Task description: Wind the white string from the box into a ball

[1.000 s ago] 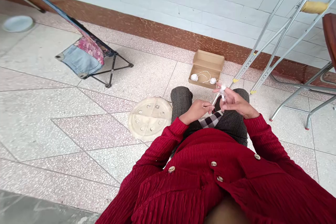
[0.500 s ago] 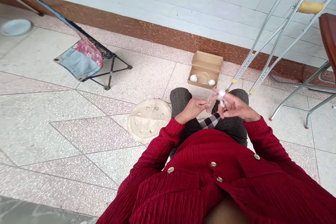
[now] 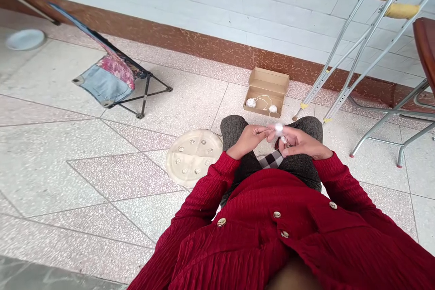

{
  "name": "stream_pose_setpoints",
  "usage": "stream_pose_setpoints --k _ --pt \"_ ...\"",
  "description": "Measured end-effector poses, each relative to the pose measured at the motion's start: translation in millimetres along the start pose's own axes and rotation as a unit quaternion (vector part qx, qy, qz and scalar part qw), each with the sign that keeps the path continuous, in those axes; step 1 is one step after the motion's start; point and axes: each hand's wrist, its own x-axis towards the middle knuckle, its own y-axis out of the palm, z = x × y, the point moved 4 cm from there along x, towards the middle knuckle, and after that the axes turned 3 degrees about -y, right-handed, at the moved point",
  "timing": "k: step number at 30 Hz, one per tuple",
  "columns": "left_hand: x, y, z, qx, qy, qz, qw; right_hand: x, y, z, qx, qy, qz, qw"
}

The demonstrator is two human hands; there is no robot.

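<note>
White yarn (image 3: pixel 278 128) is looped about the fingers of my right hand (image 3: pixel 301 141), which are bent, and motion blurs it there. My left hand (image 3: pixel 250 139) is closed in a pinch at the yarn, its fingertips close to those of the right. Both hands are above my lap, between the knees. Beyond them an open cardboard box (image 3: pixel 262 112) stands on the floor. Inside lie two white yarn balls, one at the left (image 3: pixel 250 103) and one at the right (image 3: pixel 273 108), with a loose strand curving between them.
A round, cream-coloured flat cushion (image 3: pixel 192 156) lies on the floor beside my left knee. Farther left stands a folding chair (image 3: pixel 108 79), with a pale basin (image 3: pixel 25 39) behind it. Metal crutches (image 3: pixel 350 74) lean on the wall at the right, near a metal-legged chair (image 3: pixel 401 145).
My right hand has shifted left and its yarn-wrapped fingers have dipped toward my left hand. The fingertips are now closer together. The view has shifted slightly.
</note>
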Motion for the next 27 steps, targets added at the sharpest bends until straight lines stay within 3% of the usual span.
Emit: stream_pose_setpoints --k 3,6,7,9,11,14,16,19,23,27 --pt "-4.6 21.9 6.0 0.004 -0.014 0.058 0.998 1.2 -26.4 1.7 -0.041 -0.034 -0.131 0.99" --pt "-12.0 25.3 5.1 0.032 -0.022 0.078 0.996 -1.2 -45.8 -28.3 -0.201 0.027 -0.218 0.955" --pt "-13.2 19.6 2.5 0.045 -0.016 0.06 0.997 -2.3 -46.3 -40.6 -0.26 0.062 -0.214 0.94" --pt "-12.4 2.0 -4.7 0.074 0.008 0.012 0.997 -3.1 -34.8 -60.2 -0.305 0.106 -0.13 0.937" --pt "-8.6 -15.1 -10.8 0.102 0.029 -0.018 0.994 -4.1 -12.7 -65.7 -0.242 0.117 -0.012 0.963" --pt "-1.4 -24.3 -10.2 0.097 0.031 -0.013 0.995 -5.2 14.1 -44.1 -0.081 0.102 0.095 0.987" --pt "1.2 -18.4 -3.2 0.058 0.014 -0.005 0.998 -2.4 14.6 -22.9 -0.03 0.066 0.076 0.994" --pt "-0.2 -0.3 9.6 0.016 -0.008 0.005 1.0 5.2 -5.6 -7.2 -0.001 0.007 -0.034 0.999" --pt "-6.0 13.5 16.3 0.041 -0.013 0.035 0.998 13.5 -31.6 -34.9 -0.125 0.039 -0.147 0.98" --pt "-5.9 -0.7 13.6 0.09 -0.001 0.002 0.996 15.5 -28.2 -70.6 -0.263 0.112 -0.122 0.95"
